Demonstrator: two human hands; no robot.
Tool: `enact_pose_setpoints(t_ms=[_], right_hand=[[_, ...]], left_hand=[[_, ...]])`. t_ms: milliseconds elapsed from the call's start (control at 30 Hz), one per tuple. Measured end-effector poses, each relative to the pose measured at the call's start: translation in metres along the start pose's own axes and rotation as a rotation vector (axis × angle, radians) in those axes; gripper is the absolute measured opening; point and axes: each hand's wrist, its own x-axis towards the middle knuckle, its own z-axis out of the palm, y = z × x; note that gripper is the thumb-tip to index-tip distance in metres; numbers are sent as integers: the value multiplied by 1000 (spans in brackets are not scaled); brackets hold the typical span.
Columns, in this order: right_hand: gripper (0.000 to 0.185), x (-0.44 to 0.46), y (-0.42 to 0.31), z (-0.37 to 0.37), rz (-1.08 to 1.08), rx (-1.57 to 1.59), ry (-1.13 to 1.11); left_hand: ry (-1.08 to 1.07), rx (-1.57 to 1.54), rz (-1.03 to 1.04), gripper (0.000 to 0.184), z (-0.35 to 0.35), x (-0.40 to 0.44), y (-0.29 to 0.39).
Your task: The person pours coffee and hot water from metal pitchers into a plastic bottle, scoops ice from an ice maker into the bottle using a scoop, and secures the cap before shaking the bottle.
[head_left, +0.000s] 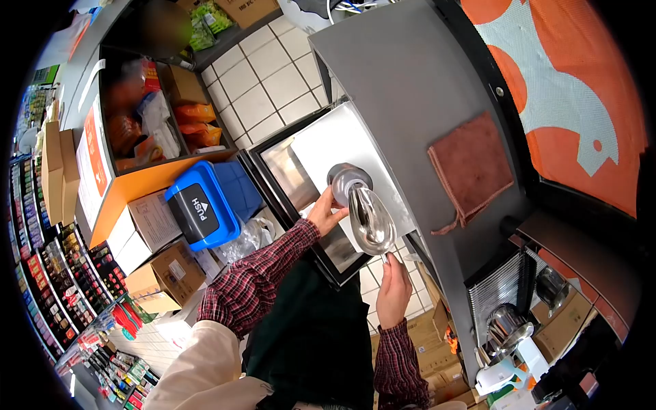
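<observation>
My left hand [326,213] closes on the side of a grey, see-through cup [352,175]. A shiny metal scoop [372,222] lies with its front end over the mouth of the cup. Its handle runs down into my right hand [394,290], where thumb and fingers close on it. What is inside the cup cannot be made out. Beneath the cup and scoop is a white panel [318,147], beside an open black-framed door with a metal inner side [285,167].
A grey counter [403,75] at the right carries a folded brown cloth [473,167]. At the left stand a blue push-lid bin [236,191], cardboard boxes [167,273] and shelves with orange bags [195,123]. Metal containers [507,324] and a wire rack [499,290] are at the lower right.
</observation>
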Motion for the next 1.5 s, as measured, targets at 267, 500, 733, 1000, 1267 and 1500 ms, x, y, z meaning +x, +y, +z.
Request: enact_pose_setpoints(t_ms=[267, 500, 733, 1000, 1267, 1500], right_hand=[[28, 5, -4, 6, -24, -25, 1], [28, -9, -3, -2, 12, 11, 37], [34, 29, 87, 60, 263, 192, 182], [34, 223, 184, 124, 292, -379, 168], [34, 340, 212, 169, 308, -474, 127], [34, 339, 220, 175, 270, -461, 153]], left_hand=[[7, -6, 8, 71, 1, 3, -7], [28, -53, -14, 68, -5, 2, 1], [76, -132, -75, 65, -21, 1, 6], [72, -157, -5, 67, -56, 11, 11], [99, -49, 0, 64, -69, 12, 12], [83, 41, -41, 70, -75, 6, 11]])
